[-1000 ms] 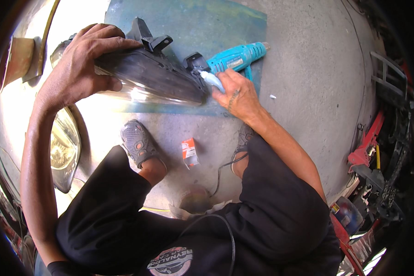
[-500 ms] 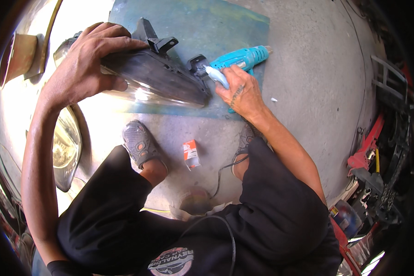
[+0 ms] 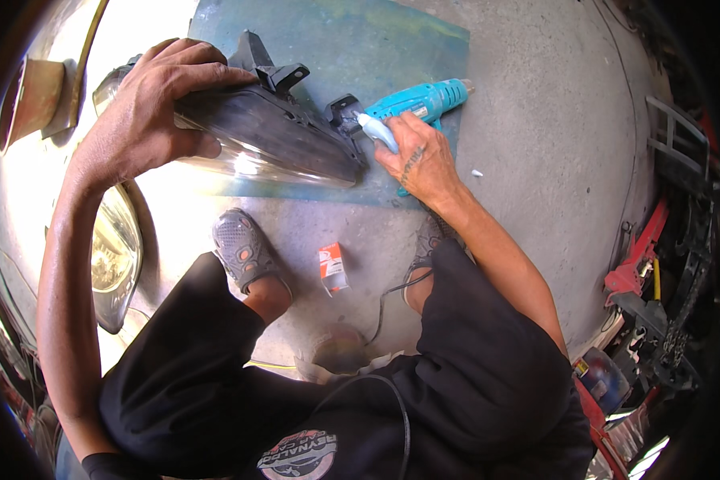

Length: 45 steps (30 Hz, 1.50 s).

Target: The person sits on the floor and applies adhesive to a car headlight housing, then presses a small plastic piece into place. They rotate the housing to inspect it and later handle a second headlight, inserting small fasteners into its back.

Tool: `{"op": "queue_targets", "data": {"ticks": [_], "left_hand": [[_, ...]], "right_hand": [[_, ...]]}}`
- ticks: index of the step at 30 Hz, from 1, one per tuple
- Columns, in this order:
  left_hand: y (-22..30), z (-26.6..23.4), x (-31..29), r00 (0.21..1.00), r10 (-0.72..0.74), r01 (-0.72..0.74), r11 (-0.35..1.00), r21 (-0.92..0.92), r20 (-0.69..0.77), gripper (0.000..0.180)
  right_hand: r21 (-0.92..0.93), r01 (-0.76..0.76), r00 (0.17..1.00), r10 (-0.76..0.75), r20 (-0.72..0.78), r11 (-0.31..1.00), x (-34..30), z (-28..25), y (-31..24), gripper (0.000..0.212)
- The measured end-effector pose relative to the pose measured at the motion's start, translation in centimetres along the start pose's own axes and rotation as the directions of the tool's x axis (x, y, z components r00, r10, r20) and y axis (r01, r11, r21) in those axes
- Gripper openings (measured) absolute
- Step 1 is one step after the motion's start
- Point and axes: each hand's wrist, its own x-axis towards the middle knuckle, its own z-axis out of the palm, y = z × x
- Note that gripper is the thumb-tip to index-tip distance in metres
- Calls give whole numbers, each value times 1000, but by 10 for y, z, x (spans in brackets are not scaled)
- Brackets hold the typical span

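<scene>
The left grip (image 3: 156, 104) clasps the lamp (image 3: 272, 140) on the mat (image 3: 360, 36), the right grip (image 3: 420, 160) pinches a tube (image 3: 378, 133), tip at the lamp's right-end tab (image 3: 343, 107), so work looks under way there, though what's left I can't tell.

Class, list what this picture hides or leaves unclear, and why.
In the head view:
Pale tube: near end inside right hand.
Heat gun: part of handle behind that hand.
Headlight: part covered by left hand.
Second headlight: edge behind left forearm.
White bit on the floor: too small to identify.
</scene>
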Motion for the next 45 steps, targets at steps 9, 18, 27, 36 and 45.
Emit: {"op": "queue_targets", "data": {"ticks": [9, 18, 27, 36, 45], "left_hand": [[0, -2, 1, 1000, 17, -17, 1000, -3, 7, 81], [0, -1, 2, 1000, 15, -15, 1000, -10, 8, 81], [4, -4, -1, 1000, -12, 12, 1000, 0, 6, 81], [4, -6, -4, 999, -28, 29, 997, -67, 25, 80], [20, -14, 4, 994, -36, 46, 994, -95, 104, 84]], "right_hand": [[-1, 2, 1000, -2, 8, 1000, 1, 1, 0, 23], [5, 10, 1000, -10, -5, 1000, 2, 0, -1, 23], [204, -17, 998, 28, -53, 979, -9, -5, 3, 33], [498, -262, 934, 348, -86, 827, -46, -19, 26, 35], [617, -379, 669, 665, -332, 690, -119, -9, 151, 36]]}}
